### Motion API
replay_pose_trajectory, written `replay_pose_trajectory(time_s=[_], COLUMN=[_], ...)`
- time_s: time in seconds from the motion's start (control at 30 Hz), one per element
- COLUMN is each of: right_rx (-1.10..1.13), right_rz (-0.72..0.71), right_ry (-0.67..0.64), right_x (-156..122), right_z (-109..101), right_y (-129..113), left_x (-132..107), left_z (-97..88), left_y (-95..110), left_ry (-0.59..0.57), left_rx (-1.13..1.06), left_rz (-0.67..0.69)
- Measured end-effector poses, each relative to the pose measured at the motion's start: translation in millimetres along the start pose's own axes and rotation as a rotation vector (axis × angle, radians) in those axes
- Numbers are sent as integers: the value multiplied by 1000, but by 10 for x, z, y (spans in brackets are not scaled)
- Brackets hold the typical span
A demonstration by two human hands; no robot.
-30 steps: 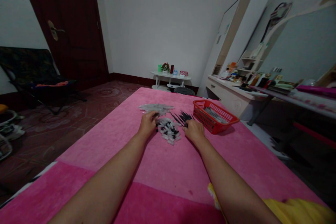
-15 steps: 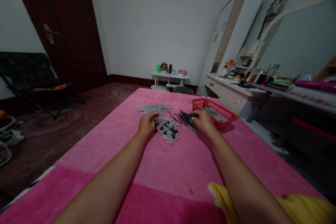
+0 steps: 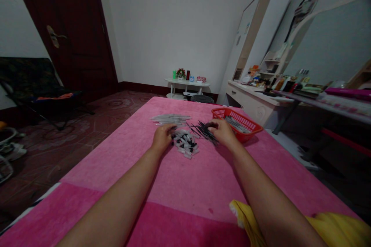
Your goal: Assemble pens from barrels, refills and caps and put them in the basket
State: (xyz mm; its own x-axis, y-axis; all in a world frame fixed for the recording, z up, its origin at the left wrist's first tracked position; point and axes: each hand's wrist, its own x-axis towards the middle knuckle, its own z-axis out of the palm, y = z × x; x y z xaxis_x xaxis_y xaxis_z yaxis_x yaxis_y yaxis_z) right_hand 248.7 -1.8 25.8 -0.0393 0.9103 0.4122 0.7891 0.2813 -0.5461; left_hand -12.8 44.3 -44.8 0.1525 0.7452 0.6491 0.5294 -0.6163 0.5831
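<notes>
My left hand (image 3: 162,137) has its fingers curled at the left edge of a heap of pen caps (image 3: 185,144), some whitish and some black. Whatever those fingertips grip is hidden from me. Just beyond lies a bundle of clear pen barrels (image 3: 171,119), laid roughly side by side. My right hand (image 3: 222,132) reaches into a pile of thin dark pen refills (image 3: 201,130), thumb and forefinger pinched at its right side. Behind that hand stands a red plastic basket (image 3: 252,126) with slim pens (image 3: 238,124) in it.
Pink cloth (image 3: 179,185) covers the table. A yellow cloth (image 3: 333,227) lies by my right forearm. Beyond the far edge is a small white table (image 3: 185,82) with a plant on it. A cluttered dressing table (image 3: 255,98) stands to the right, a folding chair (image 3: 37,81) to the left.
My right hand has shifted slightly left and farther over the refills, its thumb and forefinger changing position. My left hand stays almost where it was.
</notes>
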Motion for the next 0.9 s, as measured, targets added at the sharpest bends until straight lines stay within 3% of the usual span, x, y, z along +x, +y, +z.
replay_pose_trajectory(time_s=[0.3, 0.47, 0.7, 0.9], right_rx=[-326, -454, -444, -273], right_rz=[-34, -77, -88, -140], right_ry=[19, -17, -68, -49], right_x=[-93, -121, -122, -159], right_z=[-179, -210, -160, 17], right_y=[-354, -528, -548, -617], left_x=[-24, -31, -35, -51], left_z=[-52, -63, -55, -7], left_y=[72, 106, 118, 146], left_ry=[-72, -113, -108, -122], left_rx=[218, 236, 197, 126], left_rz=[49, 69, 124, 131])
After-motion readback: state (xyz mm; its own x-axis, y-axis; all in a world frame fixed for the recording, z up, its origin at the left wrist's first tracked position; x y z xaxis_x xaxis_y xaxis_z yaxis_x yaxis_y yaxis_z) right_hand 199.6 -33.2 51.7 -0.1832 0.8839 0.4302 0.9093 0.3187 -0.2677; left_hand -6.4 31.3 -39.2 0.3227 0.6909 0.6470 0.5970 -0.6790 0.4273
